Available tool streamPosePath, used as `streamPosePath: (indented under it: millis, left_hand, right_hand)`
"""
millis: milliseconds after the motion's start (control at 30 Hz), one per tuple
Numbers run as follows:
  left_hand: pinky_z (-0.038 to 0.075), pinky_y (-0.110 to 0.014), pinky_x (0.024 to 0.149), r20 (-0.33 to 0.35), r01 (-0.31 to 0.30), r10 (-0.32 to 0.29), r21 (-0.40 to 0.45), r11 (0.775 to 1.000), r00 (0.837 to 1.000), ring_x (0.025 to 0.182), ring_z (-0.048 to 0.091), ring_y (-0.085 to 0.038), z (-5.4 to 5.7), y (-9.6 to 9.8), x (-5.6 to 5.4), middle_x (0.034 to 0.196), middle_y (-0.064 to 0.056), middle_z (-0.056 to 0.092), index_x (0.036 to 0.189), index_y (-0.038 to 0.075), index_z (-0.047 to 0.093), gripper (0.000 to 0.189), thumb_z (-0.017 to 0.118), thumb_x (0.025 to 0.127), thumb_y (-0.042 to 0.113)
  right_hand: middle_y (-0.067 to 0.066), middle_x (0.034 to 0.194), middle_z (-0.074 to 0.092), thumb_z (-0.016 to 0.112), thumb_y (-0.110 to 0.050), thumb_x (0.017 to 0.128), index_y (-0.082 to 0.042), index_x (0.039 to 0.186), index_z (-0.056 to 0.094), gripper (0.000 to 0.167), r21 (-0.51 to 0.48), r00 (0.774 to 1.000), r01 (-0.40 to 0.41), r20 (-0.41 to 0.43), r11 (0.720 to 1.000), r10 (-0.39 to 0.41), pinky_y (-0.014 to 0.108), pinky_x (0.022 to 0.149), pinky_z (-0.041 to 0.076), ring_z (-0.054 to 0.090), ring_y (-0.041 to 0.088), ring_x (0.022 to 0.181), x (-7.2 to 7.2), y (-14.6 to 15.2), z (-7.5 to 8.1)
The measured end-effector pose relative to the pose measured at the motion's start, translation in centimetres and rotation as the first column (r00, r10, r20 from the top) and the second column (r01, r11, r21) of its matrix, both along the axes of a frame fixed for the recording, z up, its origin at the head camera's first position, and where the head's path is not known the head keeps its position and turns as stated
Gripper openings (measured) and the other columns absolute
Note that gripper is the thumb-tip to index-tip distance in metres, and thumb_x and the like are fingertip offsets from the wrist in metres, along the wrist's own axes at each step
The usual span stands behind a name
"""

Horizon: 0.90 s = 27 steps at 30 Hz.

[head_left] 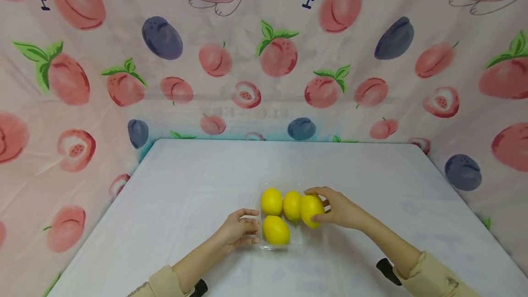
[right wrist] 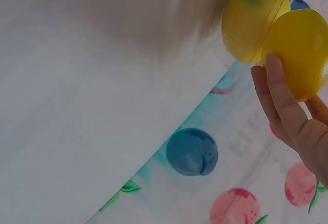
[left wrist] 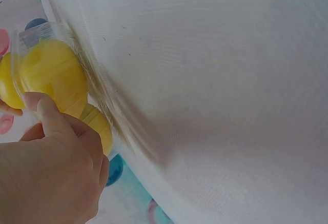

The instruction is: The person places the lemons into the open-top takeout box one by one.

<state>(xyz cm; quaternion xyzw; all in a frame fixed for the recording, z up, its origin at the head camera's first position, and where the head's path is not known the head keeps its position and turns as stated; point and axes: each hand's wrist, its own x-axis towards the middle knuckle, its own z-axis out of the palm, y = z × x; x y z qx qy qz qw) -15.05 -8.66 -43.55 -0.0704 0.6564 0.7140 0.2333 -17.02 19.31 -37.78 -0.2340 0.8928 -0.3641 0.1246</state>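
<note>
A clear plastic box (head_left: 264, 246) stands on the table with three yellow lemons in it: one at back left (head_left: 271, 202), one at back right (head_left: 292, 205) and one at front left (head_left: 276, 230). My right hand (head_left: 340, 209) grips another lemon (head_left: 312, 211) between thumb and fingers, over the box's right side. In the right wrist view that held lemon (right wrist: 300, 55) shows outside the clear wall. My left hand (head_left: 239, 230) is at the box's left wall, fingers relaxed and fingertips right at the plastic. The left wrist view shows lemons (left wrist: 54, 75) through that wall.
The white table (head_left: 198, 173) spreads around the box on all sides. A fruit-patterned cloth (head_left: 247, 58) hangs behind it and at both sides. Dark bands (head_left: 388, 272) sit at the wrists, by the beige sleeves (head_left: 433, 278).
</note>
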Motion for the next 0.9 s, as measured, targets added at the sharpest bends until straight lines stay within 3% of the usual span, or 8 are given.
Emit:
streamPosePath:
  millis: [300, 633, 900]
  left_hand:
    - [0.059, -0.024, 0.063, -0.009, -0.005, 0.005, -0.009, 1.0, 1.0, 0.07, 0.057, -0.011, 0.0, 0.0, -0.2, 0.084, 0.0, 0.055, 0.125, -0.002, 0.046, 0.039, 0.057, 0.087, -0.004]
    - [0.059, -0.025, 0.063, -0.007, 0.001, -0.002, -0.011, 1.0, 1.0, 0.071, 0.056, -0.012, -0.3, -0.1, 0.2, 0.085, -0.002, 0.056, 0.125, -0.002, 0.045, 0.04, 0.057, 0.087, -0.003]
    - [0.059, -0.026, 0.063, -0.012, -0.004, 0.004, -0.013, 1.0, 1.0, 0.07, 0.057, -0.012, -0.2, 0.1, 0.0, 0.088, -0.005, 0.058, 0.124, -0.002, 0.046, 0.038, 0.057, 0.087, -0.004]
  right_hand:
    - [0.026, 0.131, 0.047, 0.073, -0.018, 0.081, 0.001, 0.129, 0.048, 0.057, 0.01, 0.998, -0.059, -0.034, 0.998, 0.059, 0.035, 0.08, 0.057, 0.057, 0.034, 0.102, 0.8, -1.5, 0.2]
    - [0.02, 0.125, 0.054, 0.077, -0.016, 0.077, -0.002, 0.125, 0.054, 0.055, 0.081, 0.992, -0.102, -0.07, 0.991, 0.108, 0.046, 0.081, 0.056, 0.055, 0.03, 0.104, 1.6, -2.8, -0.7]
    - [0.019, 0.128, 0.057, 0.079, -0.017, 0.074, 0.001, 0.125, 0.056, 0.058, 0.187, 0.986, -0.076, -0.131, 0.979, 0.101, 0.055, 0.1, 0.043, 0.051, 0.039, 0.119, 2.1, -3.4, -0.5]
